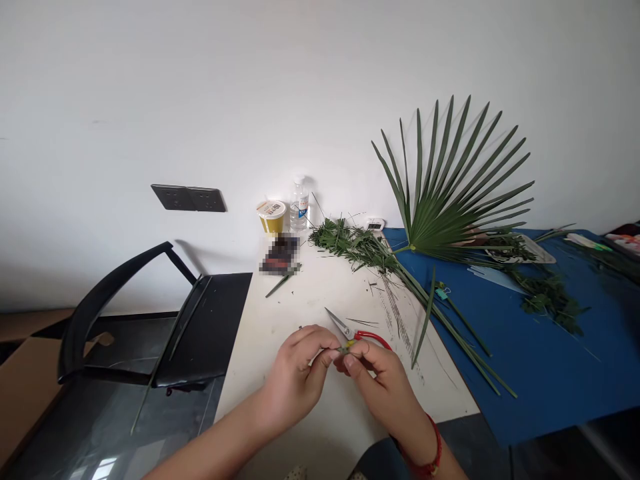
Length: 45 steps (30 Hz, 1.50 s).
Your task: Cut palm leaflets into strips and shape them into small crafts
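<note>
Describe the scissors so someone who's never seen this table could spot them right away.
Find the white table between the black chair and the blue surface. Just beyond the person's left hand and right hand are the scissors, tips toward the wall. A red handle and metal blades set them apart from the green leaf clippings farther back.

You are using two hands, one left hand (pixel 300 370) and one right hand (pixel 383 383), and they are pinching one small green piece (pixel 345 349). One white worktop (pixel 307 310) and one blue worktop (pixel 550 373) are carrying one pair of scissors (pixel 346 330), one bottle (pixel 299 208), one lidded tub (pixel 273 215), one tray (pixel 544 254) and one fanned leaf (pixel 443 210). You are also seeing one chair (pixel 213 317) and two socket plates (pixel 171 197). The clippings (pixel 345 239) are lying too tangled for you to count.
</note>
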Each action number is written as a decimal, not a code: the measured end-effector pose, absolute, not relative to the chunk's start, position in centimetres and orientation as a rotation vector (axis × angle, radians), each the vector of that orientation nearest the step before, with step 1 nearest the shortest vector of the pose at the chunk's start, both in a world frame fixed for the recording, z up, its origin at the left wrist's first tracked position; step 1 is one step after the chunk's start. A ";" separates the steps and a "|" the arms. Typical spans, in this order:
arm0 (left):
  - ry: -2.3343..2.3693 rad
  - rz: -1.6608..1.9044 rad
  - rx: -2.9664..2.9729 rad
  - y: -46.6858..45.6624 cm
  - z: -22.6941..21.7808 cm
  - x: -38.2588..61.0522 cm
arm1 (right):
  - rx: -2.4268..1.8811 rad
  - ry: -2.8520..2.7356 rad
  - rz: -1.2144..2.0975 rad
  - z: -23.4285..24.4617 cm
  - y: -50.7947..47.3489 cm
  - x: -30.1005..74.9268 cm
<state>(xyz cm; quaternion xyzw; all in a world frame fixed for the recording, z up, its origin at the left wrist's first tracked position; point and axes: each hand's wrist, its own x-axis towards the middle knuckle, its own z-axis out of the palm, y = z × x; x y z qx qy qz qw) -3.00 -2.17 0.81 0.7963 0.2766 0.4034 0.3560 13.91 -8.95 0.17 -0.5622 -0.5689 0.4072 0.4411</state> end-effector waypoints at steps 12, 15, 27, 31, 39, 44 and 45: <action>0.092 1.176 2.681 -2.1 4.2 -6.2 | -1.078 -2.031 0.674 4.8 -7.6 15.9; 0.045 1.131 2.803 -2.2 5.5 -6.7 | -1.144 -2.189 0.369 6.2 -7.4 16.0; 0.028 1.063 3.080 -2.5 5.8 -6.9 | -1.410 -2.509 0.417 9.8 -8.5 14.5; 0.034 1.060 3.093 -2.4 5.8 -7.0 | -1.489 -2.403 0.391 9.6 -9.5 13.9; 0.079 1.094 3.092 -2.5 6.2 -6.9 | -1.442 -2.226 0.058 7.9 -10.7 13.1; 0.082 1.130 3.047 -2.3 6.4 -6.6 | -1.324 -2.158 -0.194 7.7 -10.8 12.9; 0.087 1.132 3.038 -2.3 6.4 -6.6 | -1.335 -2.131 -0.187 7.7 -10.8 12.8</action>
